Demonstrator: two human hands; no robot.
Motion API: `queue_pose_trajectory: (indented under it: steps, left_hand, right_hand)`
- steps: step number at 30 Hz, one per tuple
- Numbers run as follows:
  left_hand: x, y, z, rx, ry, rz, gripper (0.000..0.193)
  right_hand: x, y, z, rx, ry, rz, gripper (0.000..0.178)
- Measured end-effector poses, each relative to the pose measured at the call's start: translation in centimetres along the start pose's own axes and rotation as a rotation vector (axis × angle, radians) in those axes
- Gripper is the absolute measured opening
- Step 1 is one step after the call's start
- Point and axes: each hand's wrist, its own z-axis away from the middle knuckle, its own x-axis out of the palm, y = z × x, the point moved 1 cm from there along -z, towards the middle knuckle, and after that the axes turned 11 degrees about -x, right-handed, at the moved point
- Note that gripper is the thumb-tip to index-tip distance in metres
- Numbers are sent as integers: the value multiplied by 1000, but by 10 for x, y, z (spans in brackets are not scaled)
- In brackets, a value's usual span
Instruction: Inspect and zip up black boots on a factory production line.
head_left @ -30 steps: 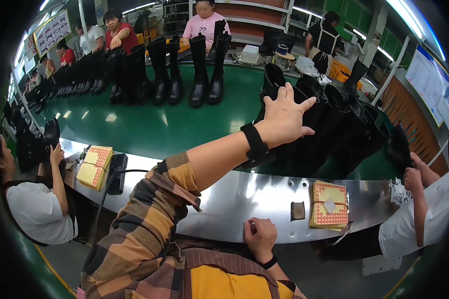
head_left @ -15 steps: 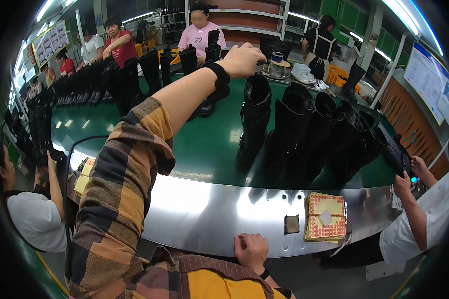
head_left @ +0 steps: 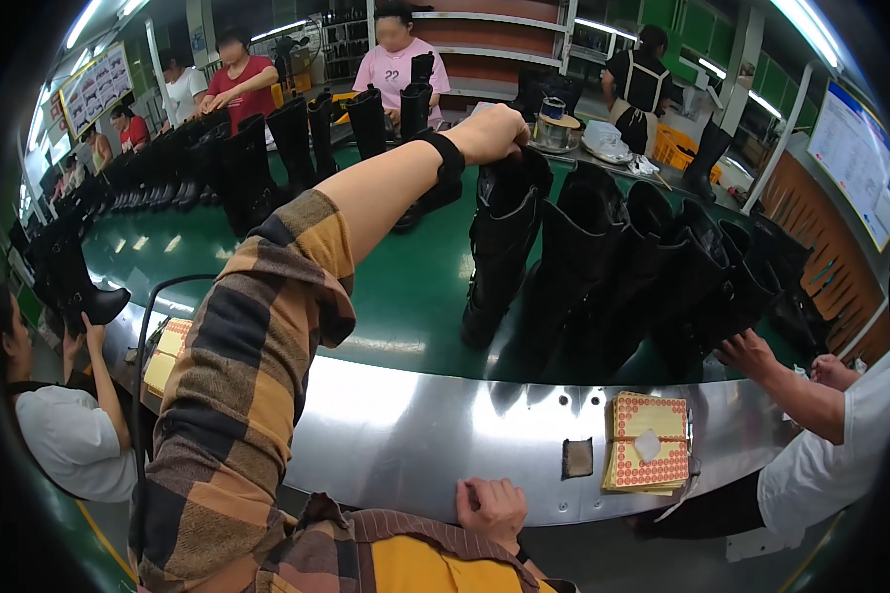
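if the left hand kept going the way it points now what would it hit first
The left hand already grips the top of a tall black boot on the green belt. Reaching on past it, it would probably meet the round tin on the far bench, though depth is hard to judge.

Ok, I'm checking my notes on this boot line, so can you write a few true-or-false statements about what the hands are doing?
1. The left hand grips the top of a tall black boot. True.
2. That boot lies flat on the green belt. False: it stands upright.
3. The right hand rests on the metal ledge. True.
4. The right hand holds the sticker pad. False: the pad lies apart, to its right.
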Motion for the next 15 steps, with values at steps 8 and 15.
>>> queue_pose_trajectory:
  steps: [8, 15]
  left_hand:
    - [9, -12, 0, -149, -73, 371, 53]
    - [-47, 29, 41, -101, 737, 482, 37]
  right_hand:
    - [-3, -1, -3, -4, -5, -7, 9]
    - [-5, -3, -4, 12, 26, -20, 10]
